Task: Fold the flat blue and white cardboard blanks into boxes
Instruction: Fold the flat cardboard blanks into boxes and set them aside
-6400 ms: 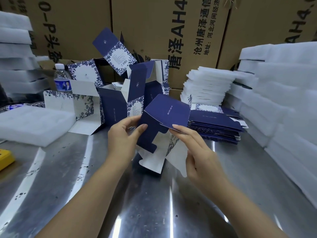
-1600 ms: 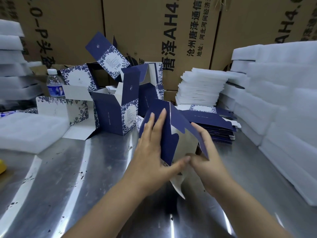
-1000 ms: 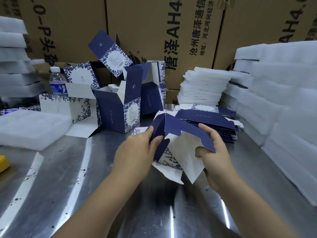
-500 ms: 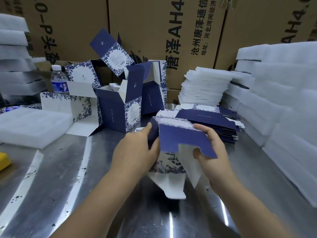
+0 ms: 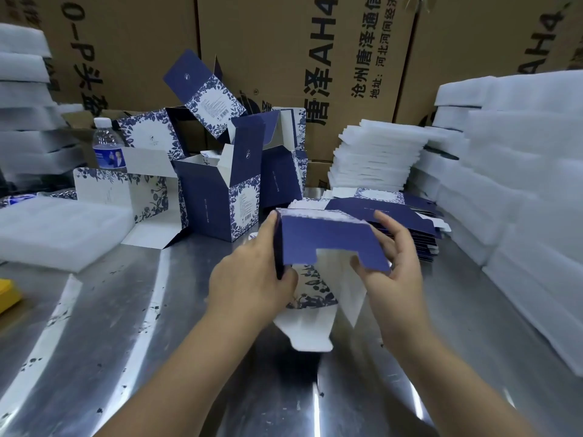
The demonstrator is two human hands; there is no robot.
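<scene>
Sitting between two grips: half-folded blank (image 5: 328, 244), left hand (image 5: 252, 279) and right hand (image 5: 394, 266) clasping its sides.

Table (image 5: 126, 342) is a shiny steel top with dark scuffs. Left side has a white foam pad (image 5: 53, 228) and a yellow thing (image 5: 8, 294) poking in at the edge. Folded boxes (image 5: 217, 203) cluster upper middle, a stack of flat blanks (image 5: 419, 222) sits center right, and foam sheet piles (image 5: 520, 200) line the right side.
</scene>
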